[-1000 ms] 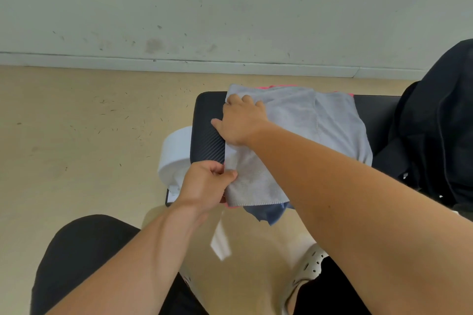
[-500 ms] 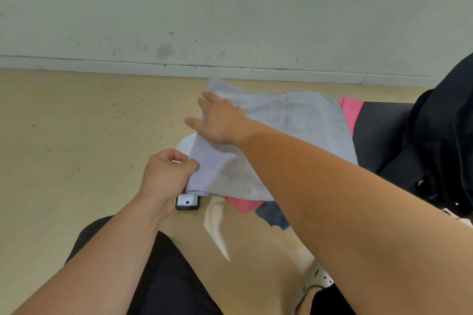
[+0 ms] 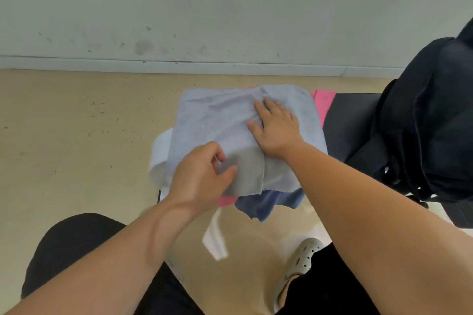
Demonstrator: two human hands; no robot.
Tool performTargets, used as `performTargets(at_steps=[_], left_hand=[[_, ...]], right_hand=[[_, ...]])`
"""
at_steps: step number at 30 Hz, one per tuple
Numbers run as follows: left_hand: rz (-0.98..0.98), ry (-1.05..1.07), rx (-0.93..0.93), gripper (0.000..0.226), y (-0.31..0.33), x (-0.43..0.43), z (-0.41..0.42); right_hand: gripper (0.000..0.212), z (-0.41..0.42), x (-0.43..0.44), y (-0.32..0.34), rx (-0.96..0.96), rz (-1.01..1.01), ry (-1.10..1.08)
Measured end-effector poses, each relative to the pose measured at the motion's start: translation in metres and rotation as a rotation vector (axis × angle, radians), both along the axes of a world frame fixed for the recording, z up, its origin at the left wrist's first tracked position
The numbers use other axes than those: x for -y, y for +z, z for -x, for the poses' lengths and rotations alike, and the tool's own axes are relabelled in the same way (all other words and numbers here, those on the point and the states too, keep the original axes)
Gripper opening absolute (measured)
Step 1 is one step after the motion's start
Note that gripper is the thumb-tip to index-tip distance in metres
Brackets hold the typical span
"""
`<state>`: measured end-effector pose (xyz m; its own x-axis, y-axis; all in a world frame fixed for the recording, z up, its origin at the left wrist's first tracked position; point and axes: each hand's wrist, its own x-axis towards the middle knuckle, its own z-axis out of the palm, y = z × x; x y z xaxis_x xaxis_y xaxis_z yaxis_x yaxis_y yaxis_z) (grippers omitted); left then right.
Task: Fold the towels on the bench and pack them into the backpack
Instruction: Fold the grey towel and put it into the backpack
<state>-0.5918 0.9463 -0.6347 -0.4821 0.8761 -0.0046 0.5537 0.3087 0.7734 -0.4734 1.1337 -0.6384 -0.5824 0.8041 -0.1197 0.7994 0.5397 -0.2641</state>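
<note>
**Inspector A:** Nearest items first?

**Inspector B:** A pale, perforated clog (image 3: 304, 256) on the glossy tan floor (image 3: 76, 148). The black-clad knees are cut off by the frame. A white strip (image 3: 215, 238) hangs blurred below the bench, and I cannot tell what it is.

**A:** The bench's near edge?

**B:** Mostly covered. A soft, crumpled blue towel (image 3: 263, 202) droops over it, with a corner of a pink towel (image 3: 226, 199) showing beside it. A rounded white object (image 3: 160, 156) sticks out at the left end, nature unclear.

**A:** Left hand?

**B:** The left hand (image 3: 202, 174) has its fingers curled. Thumb and forefinger pinch the grey towel (image 3: 217, 115) near its near-left corner.

**A:** The grey towel itself?

**B:** Fine-napped and roughly square, lying on top of the pile over the bench's left end. One layer is folded over, with its hemmed edge running near to far down the middle.

**A:** Right hand?

**B:** The right hand (image 3: 276, 128) is flat, fingers straight and spread, pressing the towel's centre on that fold line.

**A:** Farther back?

**B:** Pink cloth shows again at the pile's far right corner. The bare, black, ribbed bench (image 3: 350, 120) lies to the right of it. A black fabric backpack (image 3: 435, 123) sits at the right end, partly out of frame. A scuffed pale wall (image 3: 230, 7) stands behind.
</note>
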Motion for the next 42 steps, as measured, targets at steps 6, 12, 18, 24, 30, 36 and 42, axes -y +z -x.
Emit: performTargets(at_steps=[6, 12, 18, 24, 30, 36, 42], left_hand=[[0.137, -0.224, -0.444, 0.056, -0.012, -0.019, -0.053], [0.142, -0.254, -0.705, 0.045, -0.029, -0.02, -0.056], [-0.035, -0.313, -0.586, 0.026, -0.024, -0.014, -0.05], [-0.035, -0.353, -0.515, 0.036, -0.022, -0.013, -0.041], [-0.103, -0.243, -0.471, 0.04, -0.002, -0.017, -0.046], [-0.307, -0.202, -0.435, 0.027, 0.045, -0.041, -0.073], [-0.126, -0.362, -0.325, 0.031, 0.048, -0.081, -0.123]], right_hand=[[0.057, -0.004, -0.007, 0.01, -0.078, 0.057, 0.063], [0.058, 0.001, -0.019, 0.014, -0.11, 0.131, 0.058], [0.072, -0.006, -0.022, 0.012, -0.124, 0.156, 0.099], [0.077, -0.003, -0.023, 0.014, -0.191, 0.178, 0.109], [0.072, 0.0, -0.027, 0.017, -0.239, 0.22, 0.134], [0.056, -0.007, -0.046, 0.065, -0.721, 0.264, 0.019], [0.064, -0.066, -0.071, 0.068, -0.731, 0.354, -0.204]])
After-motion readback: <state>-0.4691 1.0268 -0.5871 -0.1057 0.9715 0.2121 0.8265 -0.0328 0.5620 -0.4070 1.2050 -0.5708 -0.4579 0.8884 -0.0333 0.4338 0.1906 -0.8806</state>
